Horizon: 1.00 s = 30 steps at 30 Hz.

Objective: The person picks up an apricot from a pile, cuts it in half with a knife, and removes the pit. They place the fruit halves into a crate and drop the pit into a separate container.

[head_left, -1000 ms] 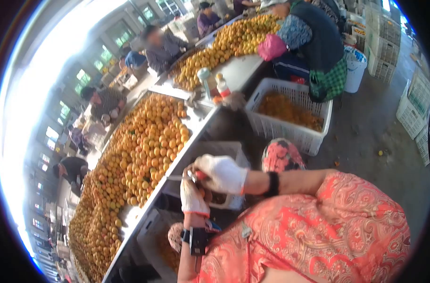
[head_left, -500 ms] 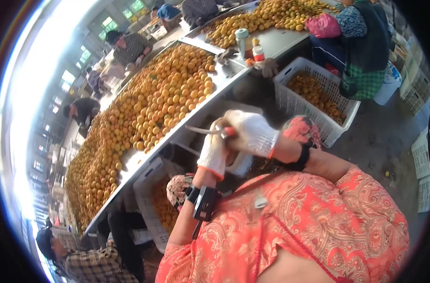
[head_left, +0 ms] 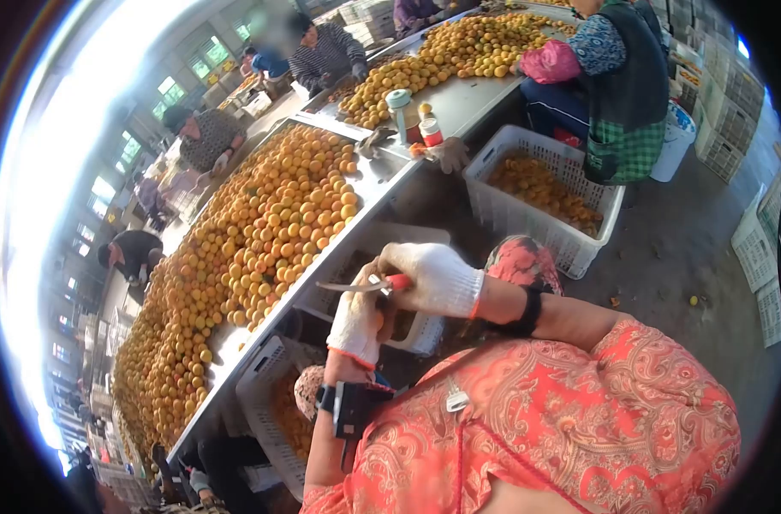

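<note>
In the white knitted glove of my right hand (head_left: 433, 278) is a small knife (head_left: 343, 287) with a red handle, its thin curved blade pointing left across the other hand. My left hand (head_left: 354, 324), also gloved, is closed close beside it. A bit of orange fruit, which looks like an apricot (head_left: 379, 319), shows at the inner side of the left palm; most of it is hidden by the fingers. Both hands are together above a white crate (head_left: 429, 332) near my knees. Left of them, a heap of whole apricots (head_left: 275, 214) covers the metal table (head_left: 375, 184).
A crate (head_left: 540, 218) of cut orange fruit stands on the floor to the right, another crate (head_left: 258, 390) to the left. A flask (head_left: 401, 116), a red-and-white jar (head_left: 431, 132) and a glove (head_left: 450, 156) lie along the table. Co-workers sit around it, one (head_left: 617, 86) nearby.
My view has shifted, so the hands appear lower and further left. The hands stay together, with the knife still in the right one.
</note>
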{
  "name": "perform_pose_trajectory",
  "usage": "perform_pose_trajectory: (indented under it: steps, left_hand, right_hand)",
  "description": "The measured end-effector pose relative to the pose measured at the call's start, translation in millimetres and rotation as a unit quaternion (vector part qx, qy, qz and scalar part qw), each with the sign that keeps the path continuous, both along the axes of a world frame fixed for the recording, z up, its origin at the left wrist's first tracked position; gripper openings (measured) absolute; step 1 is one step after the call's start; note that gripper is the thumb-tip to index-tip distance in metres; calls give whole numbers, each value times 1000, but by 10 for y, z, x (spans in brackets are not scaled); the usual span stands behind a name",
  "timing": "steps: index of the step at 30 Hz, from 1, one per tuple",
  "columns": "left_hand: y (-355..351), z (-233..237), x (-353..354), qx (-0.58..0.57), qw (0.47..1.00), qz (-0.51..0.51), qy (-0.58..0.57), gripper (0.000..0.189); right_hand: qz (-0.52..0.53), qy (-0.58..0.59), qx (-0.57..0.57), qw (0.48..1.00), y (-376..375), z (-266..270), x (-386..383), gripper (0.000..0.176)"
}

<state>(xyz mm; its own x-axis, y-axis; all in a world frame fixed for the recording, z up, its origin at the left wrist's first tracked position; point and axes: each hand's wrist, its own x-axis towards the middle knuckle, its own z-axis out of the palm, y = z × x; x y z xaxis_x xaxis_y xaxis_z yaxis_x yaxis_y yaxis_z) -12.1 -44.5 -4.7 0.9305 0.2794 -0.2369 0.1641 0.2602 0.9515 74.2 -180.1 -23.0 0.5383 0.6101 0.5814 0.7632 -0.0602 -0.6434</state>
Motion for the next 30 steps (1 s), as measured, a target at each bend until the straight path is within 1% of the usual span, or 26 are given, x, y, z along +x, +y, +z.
perform_pose_trajectory:
  steps: [1,3,4,5,7,8,9,11,12,13,14,15,16,17,18,19,21,22,23,25,26,27,29,30]
  left_hand:
    - [-36,109,-16,9,998,18,53,17]
    - [20,0,-28,-45,997,20,53,16]
    - [31,-28,-75,-93,995,7,21,15]
    - [139,-150,-51,-110,994,-17,24,17]
    - [159,-214,-55,-118,992,-13,-50,23]
    - [165,-182,11,-133,990,33,-28,26]
    - [241,-135,2,-167,984,-15,-55,31]
    - [284,-128,11,-212,973,-21,-94,35]
    - [261,-92,-24,-206,975,-8,-88,36]
    - [245,-46,-64,-203,973,-34,-105,36]
    - [236,-52,-115,-226,967,-43,-111,34]
    - [216,-38,-156,-228,967,-33,-109,31]
    - [3,108,-183,-148,983,3,-110,18]
    - [-32,119,-219,-140,984,2,-110,17]
    - [1,79,-240,-137,983,-35,-120,17]
    - [19,41,-263,-135,979,-75,-134,18]
    - [-76,67,-299,-99,986,-58,-119,24]
    - [-132,94,-307,-86,988,-46,-117,31]
    - [-191,132,-312,-89,988,-47,-114,31]
    - [-269,202,-304,-98,986,-48,-129,43]
    - [-285,206,-306,-109,984,-47,-132,45]
    - [-268,197,-306,-107,985,-49,-129,45]
    - [-219,166,-299,-90,986,-69,-119,44]
    - [-215,159,-306,-90,987,-70,-118,44]
  right_hand:
    - [11,-6,14,1000,-4,-5,10,22]
    - [15,-33,5,999,32,-133,62,23]
    - [17,-24,-21,999,-2,-89,52,25]
    - [26,-37,-5,999,-10,-116,73,26]
    - [18,14,38,999,15,-87,65,23]
    - [7,80,30,996,-17,-24,60,22]
    - [-6,109,41,993,-2,27,68,21]
    - [58,201,142,967,13,88,131,12]
    - [111,235,209,943,59,197,139,8]
    - [125,348,265,891,3,244,72,15]
    - [124,370,267,881,38,210,113,15]
    - [89,410,245,874,-16,390,39,15]
    - [115,411,258,867,-73,439,72,15]
    - [93,371,231,895,-181,576,0,16]
    - [127,372,295,871,-150,607,-42,22]
    - [113,369,282,879,-146,579,6,25]
    - [96,384,293,870,-184,658,-36,24]
    - [109,423,334,835,-193,751,-141,21]
    - [104,426,333,835,-173,745,-127,21]
    - [181,434,387,793,-133,770,-65,19]
    - [196,464,384,774,-153,790,-58,17]
    - [195,465,387,772,-138,788,-64,17]
    - [227,434,441,752,-79,785,-75,16]
    - [226,435,442,751,-80,819,-97,16]
